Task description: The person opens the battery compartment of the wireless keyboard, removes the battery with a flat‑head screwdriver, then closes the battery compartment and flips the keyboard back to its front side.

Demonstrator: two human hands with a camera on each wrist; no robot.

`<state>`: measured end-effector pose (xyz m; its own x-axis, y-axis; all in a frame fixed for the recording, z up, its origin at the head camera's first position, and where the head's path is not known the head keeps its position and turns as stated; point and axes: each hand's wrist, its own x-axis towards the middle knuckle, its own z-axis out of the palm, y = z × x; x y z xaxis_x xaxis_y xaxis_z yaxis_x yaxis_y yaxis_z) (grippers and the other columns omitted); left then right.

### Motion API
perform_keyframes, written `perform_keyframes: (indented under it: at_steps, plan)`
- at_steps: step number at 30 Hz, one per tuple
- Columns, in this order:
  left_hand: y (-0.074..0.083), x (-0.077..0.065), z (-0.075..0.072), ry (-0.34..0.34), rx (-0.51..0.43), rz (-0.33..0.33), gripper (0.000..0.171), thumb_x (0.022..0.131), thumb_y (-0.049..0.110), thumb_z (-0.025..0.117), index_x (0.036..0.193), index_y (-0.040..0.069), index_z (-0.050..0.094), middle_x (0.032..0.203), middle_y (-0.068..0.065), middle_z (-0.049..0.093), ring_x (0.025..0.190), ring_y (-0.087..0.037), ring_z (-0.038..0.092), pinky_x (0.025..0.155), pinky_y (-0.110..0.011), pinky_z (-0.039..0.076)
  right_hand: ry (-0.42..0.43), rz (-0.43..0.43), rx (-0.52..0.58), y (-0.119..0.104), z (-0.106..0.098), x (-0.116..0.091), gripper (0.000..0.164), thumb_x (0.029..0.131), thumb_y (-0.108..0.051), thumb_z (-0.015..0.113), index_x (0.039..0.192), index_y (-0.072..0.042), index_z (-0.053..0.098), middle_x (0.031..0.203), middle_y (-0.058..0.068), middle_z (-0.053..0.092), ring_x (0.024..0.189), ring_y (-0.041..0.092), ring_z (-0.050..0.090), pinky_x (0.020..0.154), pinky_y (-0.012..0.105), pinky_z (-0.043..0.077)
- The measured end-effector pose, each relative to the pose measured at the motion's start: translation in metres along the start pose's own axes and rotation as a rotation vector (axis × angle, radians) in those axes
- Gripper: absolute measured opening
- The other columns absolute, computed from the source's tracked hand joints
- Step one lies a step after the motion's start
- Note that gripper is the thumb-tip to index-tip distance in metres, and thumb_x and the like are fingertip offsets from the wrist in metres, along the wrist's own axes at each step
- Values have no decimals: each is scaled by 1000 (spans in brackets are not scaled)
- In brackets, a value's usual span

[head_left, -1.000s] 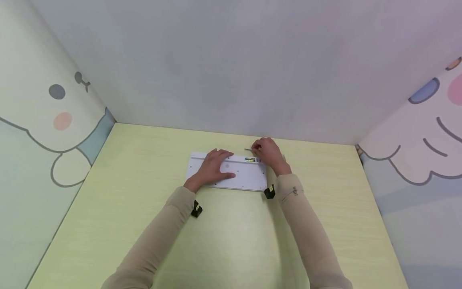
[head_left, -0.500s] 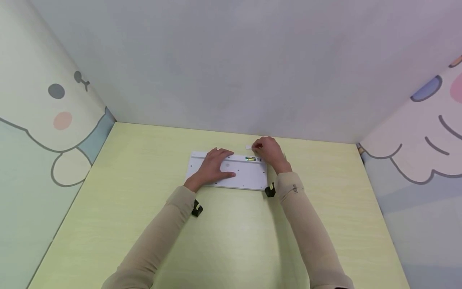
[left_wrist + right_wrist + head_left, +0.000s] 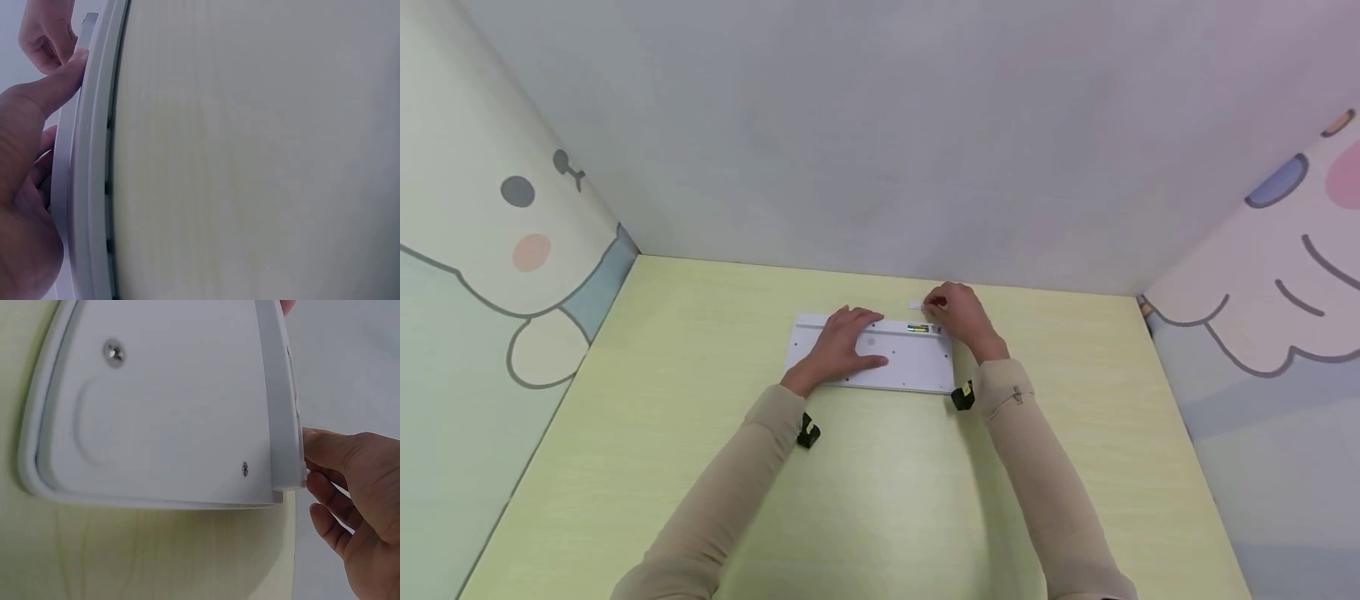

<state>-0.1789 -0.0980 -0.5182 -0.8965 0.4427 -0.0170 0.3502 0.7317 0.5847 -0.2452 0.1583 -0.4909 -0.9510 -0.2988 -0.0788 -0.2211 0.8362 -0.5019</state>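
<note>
A white keyboard (image 3: 917,367) lies upside down on the table, its screwed underside showing. Near its far right corner, a battery compartment (image 3: 917,328) is uncovered, with green-and-yellow batteries inside. My left hand (image 3: 837,348) rests across the keyboard's left half, thumb and fingers spread; in the left wrist view its thumb (image 3: 59,84) lies along the near edge. Just beyond the compartment, my right hand (image 3: 961,317) pinches a small white battery cover (image 3: 914,305) between thumb and fingertips. The right wrist view shows that hand (image 3: 369,494) beside the keyboard's raised bar (image 3: 287,450).
The pale yellow table (image 3: 880,492) extends around the keyboard. A grey wall (image 3: 880,150) rises close behind it, and side walls with cartoon figures stand left and right. Black wrist devices (image 3: 962,395) hang under both forearms.
In the right hand, the battery cover has turned from edge-on so that its flat white face shows. The left hand and the keyboard have stayed in place.
</note>
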Motion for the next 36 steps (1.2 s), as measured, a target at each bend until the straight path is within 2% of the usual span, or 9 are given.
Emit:
perform_keyframes:
  at_steps: [5, 11, 15, 24, 36]
  plan:
    - [-1, 0, -1, 4, -3, 9, 80, 86, 50, 78, 151, 16, 47, 151, -6, 53, 148, -28, 42, 134, -46, 14, 26, -2, -7, 5, -4, -9, 20, 100, -18, 66, 113, -6, 75, 112, 12, 75, 106, 27, 67, 99, 45, 55]
    - [-1, -2, -2, 13, -22, 5, 80, 85, 48, 80, 151, 16, 48, 151, -6, 53, 149, -29, 41, 134, -47, 13, 76, 12, 55, 11, -9, -24, 20, 99, -20, 66, 110, -6, 75, 108, 12, 73, 100, 27, 67, 92, 44, 56]
    - [0, -3, -2, 11, -25, -2, 80, 85, 48, 80, 151, 17, 47, 151, -5, 53, 150, -29, 40, 134, -47, 13, 107, 9, 55, 17, -11, -33, 22, 101, -20, 63, 111, -5, 74, 108, 14, 72, 100, 28, 67, 91, 44, 56]
    - [0, -1, -2, 0, -21, 2, 81, 86, 49, 79, 152, 17, 46, 152, -5, 52, 149, -28, 41, 135, -46, 12, 160, 70, 99, 25, -18, -61, 24, 100, -19, 64, 113, -1, 73, 108, 17, 72, 98, 31, 67, 90, 45, 56]
    - [0, -1, -1, 1, -22, 1, 82, 85, 50, 79, 152, 17, 46, 152, -6, 52, 150, -29, 40, 135, -46, 12, 204, 121, 109, 41, -19, -87, 23, 99, -18, 66, 110, 0, 73, 104, 18, 72, 93, 31, 66, 84, 43, 56]
